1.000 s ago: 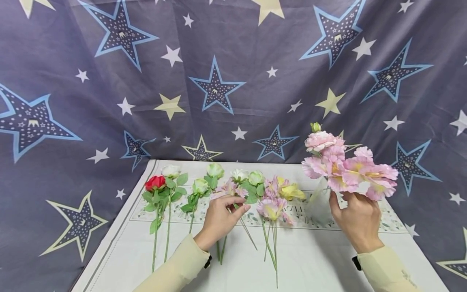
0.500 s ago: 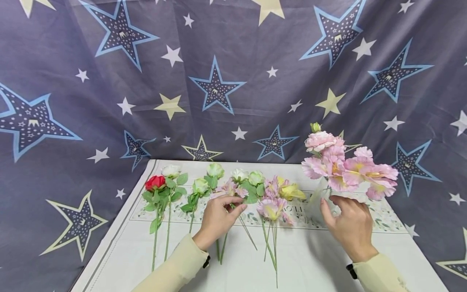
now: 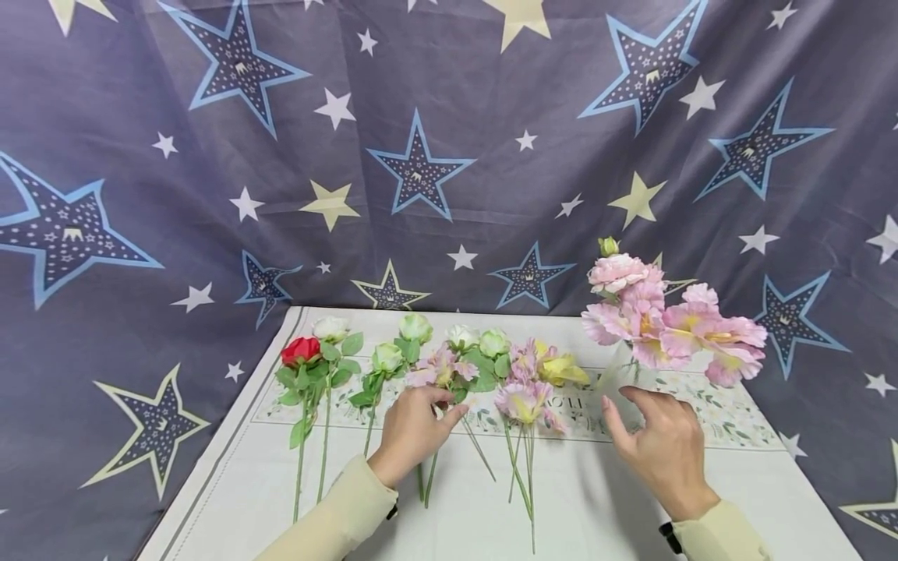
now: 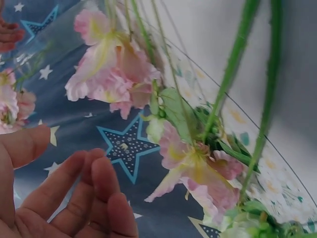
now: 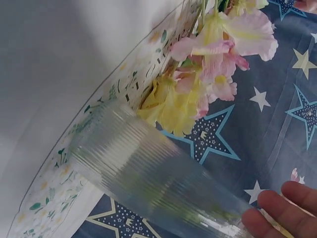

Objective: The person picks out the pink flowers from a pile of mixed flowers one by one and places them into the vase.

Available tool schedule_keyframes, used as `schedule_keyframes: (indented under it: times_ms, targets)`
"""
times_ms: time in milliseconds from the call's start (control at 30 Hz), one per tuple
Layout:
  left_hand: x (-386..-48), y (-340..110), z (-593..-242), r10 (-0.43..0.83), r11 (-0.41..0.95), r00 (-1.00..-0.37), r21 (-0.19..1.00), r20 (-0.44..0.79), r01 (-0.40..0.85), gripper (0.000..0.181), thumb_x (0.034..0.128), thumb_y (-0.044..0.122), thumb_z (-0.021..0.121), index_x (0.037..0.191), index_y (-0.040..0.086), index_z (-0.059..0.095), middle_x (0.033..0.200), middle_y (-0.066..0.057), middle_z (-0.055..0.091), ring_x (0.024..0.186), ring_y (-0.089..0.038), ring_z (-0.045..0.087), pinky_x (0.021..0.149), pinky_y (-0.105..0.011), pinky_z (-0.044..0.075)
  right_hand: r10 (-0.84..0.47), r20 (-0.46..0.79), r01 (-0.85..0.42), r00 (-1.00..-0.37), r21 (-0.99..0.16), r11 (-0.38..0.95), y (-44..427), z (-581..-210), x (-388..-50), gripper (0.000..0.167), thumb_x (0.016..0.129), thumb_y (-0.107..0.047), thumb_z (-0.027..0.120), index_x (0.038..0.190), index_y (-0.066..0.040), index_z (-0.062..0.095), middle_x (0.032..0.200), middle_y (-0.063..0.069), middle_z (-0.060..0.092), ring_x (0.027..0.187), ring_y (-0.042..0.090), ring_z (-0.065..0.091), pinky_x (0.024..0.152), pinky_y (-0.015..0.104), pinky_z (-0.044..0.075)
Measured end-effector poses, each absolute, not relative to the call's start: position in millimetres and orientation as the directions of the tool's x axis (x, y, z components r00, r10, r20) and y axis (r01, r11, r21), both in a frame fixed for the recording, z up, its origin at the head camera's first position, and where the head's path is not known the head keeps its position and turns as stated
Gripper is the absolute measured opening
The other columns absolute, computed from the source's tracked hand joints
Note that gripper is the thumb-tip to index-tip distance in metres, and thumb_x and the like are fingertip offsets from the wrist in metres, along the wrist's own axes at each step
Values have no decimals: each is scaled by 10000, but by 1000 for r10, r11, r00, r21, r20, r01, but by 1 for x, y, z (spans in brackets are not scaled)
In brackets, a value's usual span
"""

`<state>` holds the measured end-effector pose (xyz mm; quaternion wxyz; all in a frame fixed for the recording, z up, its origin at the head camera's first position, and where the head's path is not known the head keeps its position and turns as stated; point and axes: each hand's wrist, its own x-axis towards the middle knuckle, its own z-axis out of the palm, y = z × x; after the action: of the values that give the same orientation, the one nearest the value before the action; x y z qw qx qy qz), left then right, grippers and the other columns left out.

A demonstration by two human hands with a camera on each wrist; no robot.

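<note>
A clear ribbed vase (image 5: 148, 163) stands at the table's right and holds several pink artificial flowers (image 3: 652, 327). My right hand (image 3: 662, 452) is in front of the vase, fingers loosely bent and thumb apart, holding nothing. In the right wrist view its fingertips (image 5: 260, 225) are close to the vase's mouth end; whether they touch it I cannot tell. My left hand (image 3: 414, 432) hovers by a loose pink flower (image 3: 442, 366) in the middle of the row. The left wrist view shows its fingers (image 4: 74, 208) relaxed, with nothing between them.
A red rose (image 3: 300, 351) and a white rose (image 3: 330, 329) lie at the left. Pale green roses (image 3: 415, 327), pink flowers (image 3: 525, 401) and a yellow flower (image 3: 563, 368) follow to the right. Their stems point toward me on the white table (image 3: 596, 514). A star-patterned curtain (image 3: 456, 171) hangs behind.
My right hand has come down and left from the pink flowers in the vase, leaving them there. My left hand has drawn slightly back toward me.
</note>
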<state>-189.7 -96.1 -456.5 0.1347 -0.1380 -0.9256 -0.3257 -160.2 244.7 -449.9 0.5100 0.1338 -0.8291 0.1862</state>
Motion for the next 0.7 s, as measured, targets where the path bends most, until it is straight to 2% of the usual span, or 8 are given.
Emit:
schedule_keyframes:
  times_ms: [267,367,467,700]
  targets:
    - [-189,-98,-468,195,814,-939,487,282,316,238,907,378,786,1015,168,817,875,-27,754,645,-96,614,516,-292,444,-79,848,-410,-525,-171,896,241,-456,-152,412,866,-420,677,938,-23,760,822,194,737,668,405,671,609,545,468]
    - [-190,-97,-472,193,823,-942,477,274,308,255,902,388,786,1017,162,818,861,-23,752,587,-84,567,484,-284,415,-87,820,-403,-566,-183,897,239,-459,-150,398,849,-414,703,951,-34,758,834,195,740,687,403,681,621,544,470]
    - [-191,-96,-475,190,823,-949,486,253,294,273,908,386,780,1029,144,816,862,-32,760,530,-84,523,455,-287,392,-90,810,-405,-579,-190,894,237,-463,-148,390,838,-408,719,953,-38,757,833,188,742,692,396,687,631,544,469]
    - [-192,-92,-479,181,827,-960,495,215,267,325,915,398,768,1069,115,807,905,-43,772,565,-94,549,509,-303,417,-90,791,-410,-605,-212,887,233,-469,-146,384,805,-383,756,984,-43,762,849,175,751,717,385,699,632,555,485]
